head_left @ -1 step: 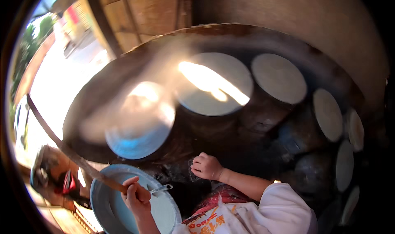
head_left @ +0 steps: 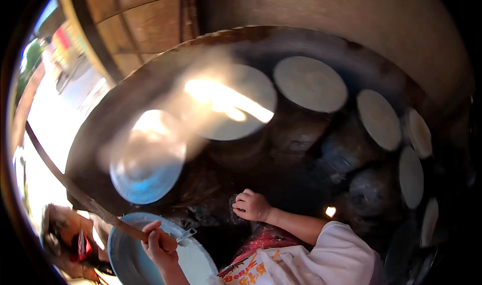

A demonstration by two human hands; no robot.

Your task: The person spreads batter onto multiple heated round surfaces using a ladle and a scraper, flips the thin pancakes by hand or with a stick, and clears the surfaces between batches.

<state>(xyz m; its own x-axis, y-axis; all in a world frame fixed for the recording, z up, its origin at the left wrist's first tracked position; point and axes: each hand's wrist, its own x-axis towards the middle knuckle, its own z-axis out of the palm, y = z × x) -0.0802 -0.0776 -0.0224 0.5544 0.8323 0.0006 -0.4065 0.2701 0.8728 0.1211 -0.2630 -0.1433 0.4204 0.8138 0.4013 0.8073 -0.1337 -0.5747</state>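
My left hand (head_left: 159, 242) is closed round the end of a long wooden stick (head_left: 88, 201), which slants up to the far left. Under that hand is a blue-grey basin (head_left: 116, 245) of pale liquid, with a shiny metal handle (head_left: 187, 235) reaching over its edge. My right hand (head_left: 252, 205) has curled fingers, in front of my waist; a dark, mesh-like patch lies against the fingertips, and I cannot make out what it is. Ahead, a shiny round pan (head_left: 145, 182) and several round discs with pale tops, such as this one (head_left: 311, 84), form a ring.
A large round dark rim (head_left: 281, 34) encloses the ring. Smoke or steam and strong glare blur its left part. Brown wooden panels (head_left: 140, 24) stand behind, with a bright outdoor area at far left. A rounded container with something red (head_left: 83, 247) stands left of the basin.
The view has shifted: the ring of pale discs sits further left, and the basin appears lower. Both hands keep nearly the same pose, the left still gripping the stick.
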